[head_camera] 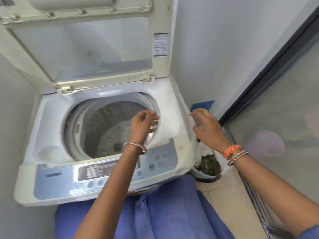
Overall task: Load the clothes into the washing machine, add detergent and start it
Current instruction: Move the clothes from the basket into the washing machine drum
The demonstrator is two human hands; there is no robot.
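Clothes: a white cloth (pixel 170 128) hangs stretched between my hands, over the washer's (pixel 51 118) right rim. My left hand (pixel 144 124) pinches one edge above the drum (pixel 110 128); my right hand (pixel 205 126) pinches the other, just outside the machine. I judge loading has only begun: the drum under my left grip looks bare. Next, swing the cloth left and drop it. The basket (pixel 205 176) below my right grip holds more clothes.
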